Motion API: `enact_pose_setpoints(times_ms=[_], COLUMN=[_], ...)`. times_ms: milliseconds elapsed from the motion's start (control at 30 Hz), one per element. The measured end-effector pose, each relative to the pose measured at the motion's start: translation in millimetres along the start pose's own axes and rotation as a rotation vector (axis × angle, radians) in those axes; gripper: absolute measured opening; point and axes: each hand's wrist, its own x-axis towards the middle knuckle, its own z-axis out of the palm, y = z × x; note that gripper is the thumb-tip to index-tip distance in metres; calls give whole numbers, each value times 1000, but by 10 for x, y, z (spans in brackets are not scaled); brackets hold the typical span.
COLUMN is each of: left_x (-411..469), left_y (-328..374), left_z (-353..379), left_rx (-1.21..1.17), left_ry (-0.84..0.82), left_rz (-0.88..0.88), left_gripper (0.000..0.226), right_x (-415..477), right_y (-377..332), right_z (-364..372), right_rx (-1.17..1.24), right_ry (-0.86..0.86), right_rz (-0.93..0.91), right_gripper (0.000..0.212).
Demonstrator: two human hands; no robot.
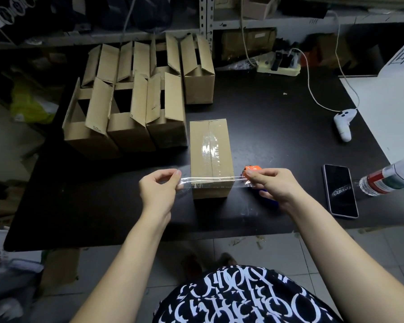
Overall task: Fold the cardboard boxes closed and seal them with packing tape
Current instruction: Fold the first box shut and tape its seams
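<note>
I see the closed cardboard box (pixel 210 157) near the front middle of the dark bench (pixel 278 127), its long side running away from me. Its top flaps are folded flat, and a glossy clear strip runs along the centre seam, wrinkled and catching the light. A length of clear tape (pixel 210 181) is stretched crosswise over the near end of its top. My left hand (pixel 158 187) pinches the free end of that tape between thumb and fingers (pixel 173 174). My right hand (pixel 273 185) has its fingers curled round the orange tape dispenser (pixel 252 170), just right of the box. Behind and to the left stand the open boxes (pixel 131 101), flaps up.
</note>
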Motion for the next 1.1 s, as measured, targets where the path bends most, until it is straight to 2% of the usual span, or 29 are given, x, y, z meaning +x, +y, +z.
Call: enact_pose_setpoints(times_ms=[133,400,600,700,767,867,967,1033,1100], left_x=[44,121,54,-25,-37,-13,2,10,24], left_y=[-49,-229,-337,-324,-346,-405,-444,-438,-406], left_z=[12,100,219,252,239,253,252,195,126], left_rx=[-9,-31,-128,-100,-4,127,322,352,319], left_ry=[-5,-48,-92,-101,-129,-141,-66,-25,-57], left_rz=[-42,-165,-204,-216,-220,-123,105,283,400], left_gripper=[3,1,7,18,22,18,13,14,15], right_x=[35,159,210,198,147,72,28,-3,-37], right_y=[36,182,385,456,510,622,639,585,526], right_z=[22,113,328,375,397,461,483,442,381], right_rx=[-6,38,172,237,183,74,-53,-106,-171], right_ry=[1,-45,-161,-182,-153,-52,83,138,158], right_rz=[30,111,183,178,146,-1,-229,-367,-489], right_gripper=[15,27,26,43,45,36,18,13,12])
